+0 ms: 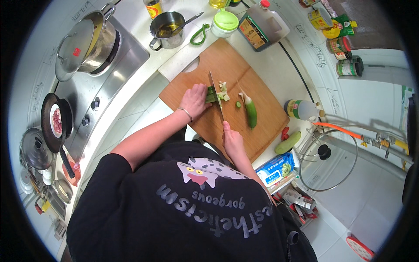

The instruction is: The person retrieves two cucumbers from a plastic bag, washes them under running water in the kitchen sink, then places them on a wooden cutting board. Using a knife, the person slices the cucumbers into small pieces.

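A wooden cutting board point(262, 98) lies before me, turned at an angle. My left hand point(195, 100) presses cut green vegetable pieces point(211, 95) against it, and a bracelet circles that wrist. In my right hand point(233, 140) is the handle of a kitchen knife point(216, 91), whose blade stands on edge beside the green pieces. Small pale chopped bits point(223, 92) sit just right of the blade. Farther right are a small green slice point(238, 104) and a long green radish-like vegetable point(251, 113) with a white, rooted end.
Beyond the board stand a steel cup point(167, 30) with a spoon, a green-lidded jar point(225, 23) and a large plastic jug point(262, 28). A lidded pot point(98, 42) and a dark wok point(52, 121) are at left. A pale green squash point(288, 143) lies by the board's right edge.
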A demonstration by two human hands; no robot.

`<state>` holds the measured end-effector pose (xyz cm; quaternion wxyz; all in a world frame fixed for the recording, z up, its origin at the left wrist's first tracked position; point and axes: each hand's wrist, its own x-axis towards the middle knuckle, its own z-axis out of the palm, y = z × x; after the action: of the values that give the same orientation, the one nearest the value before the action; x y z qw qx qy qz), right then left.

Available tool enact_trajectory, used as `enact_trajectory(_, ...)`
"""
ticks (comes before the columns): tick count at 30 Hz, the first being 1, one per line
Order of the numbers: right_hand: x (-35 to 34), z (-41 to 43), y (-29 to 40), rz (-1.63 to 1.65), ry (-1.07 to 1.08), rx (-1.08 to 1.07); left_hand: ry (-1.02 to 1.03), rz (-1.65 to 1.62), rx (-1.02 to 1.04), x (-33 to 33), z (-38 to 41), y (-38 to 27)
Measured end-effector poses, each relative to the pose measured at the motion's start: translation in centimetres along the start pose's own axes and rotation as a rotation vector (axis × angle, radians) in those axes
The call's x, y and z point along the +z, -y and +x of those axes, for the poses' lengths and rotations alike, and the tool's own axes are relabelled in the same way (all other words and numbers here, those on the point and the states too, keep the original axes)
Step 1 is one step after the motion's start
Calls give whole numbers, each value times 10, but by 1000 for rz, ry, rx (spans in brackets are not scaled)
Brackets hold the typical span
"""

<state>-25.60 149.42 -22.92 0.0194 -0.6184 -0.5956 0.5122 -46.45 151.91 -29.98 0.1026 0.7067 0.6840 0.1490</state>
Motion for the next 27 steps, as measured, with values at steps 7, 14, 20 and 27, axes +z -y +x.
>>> enact_trajectory(7, 5, 20, 5, 57, 73, 46, 44, 78, 22, 3, 0, 1)
enact_trajectory(14, 36, 42, -2, -26, -107, -93, 19, 107, 61, 1, -1, 4)
enact_trajectory(20, 12, 38, -13, 258, -65, -5, 27, 88, 49, 5, 9, -6)
enact_trajectory(27, -17, -3, 9, 100, -24, -30, -57, -64, -32, -1, 7, -13)
